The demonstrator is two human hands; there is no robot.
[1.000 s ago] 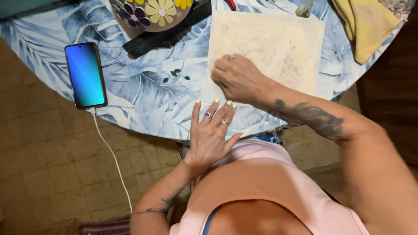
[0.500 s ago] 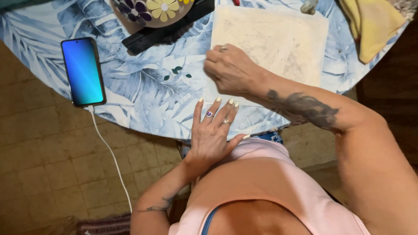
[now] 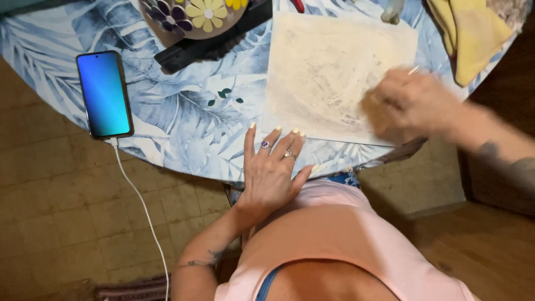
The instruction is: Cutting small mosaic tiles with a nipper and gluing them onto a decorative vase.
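A cream square board (image 3: 323, 72) with smeared grey marks lies flat on the round table (image 3: 184, 117), which has a blue leaf-pattern cloth. My left hand (image 3: 273, 167) rests flat at the table's near edge, its ringed fingers spread and its fingertips at the board's lower edge. My right hand (image 3: 418, 100) is blurred with motion over the board's lower right corner. It is closed around a small brown pad (image 3: 379, 117) pressed against the board.
A phone (image 3: 104, 93) with a lit blue screen lies at the left, and its white cable (image 3: 139, 200) hangs to the tiled floor. At the far edge are a round flower-decorated piece (image 3: 195, 14), a black flat object (image 3: 223, 39), and a yellow cloth (image 3: 473, 33) at the right.
My right hand has swept from the board's left side across to its lower right corner. My left hand has stayed put at the table's edge.
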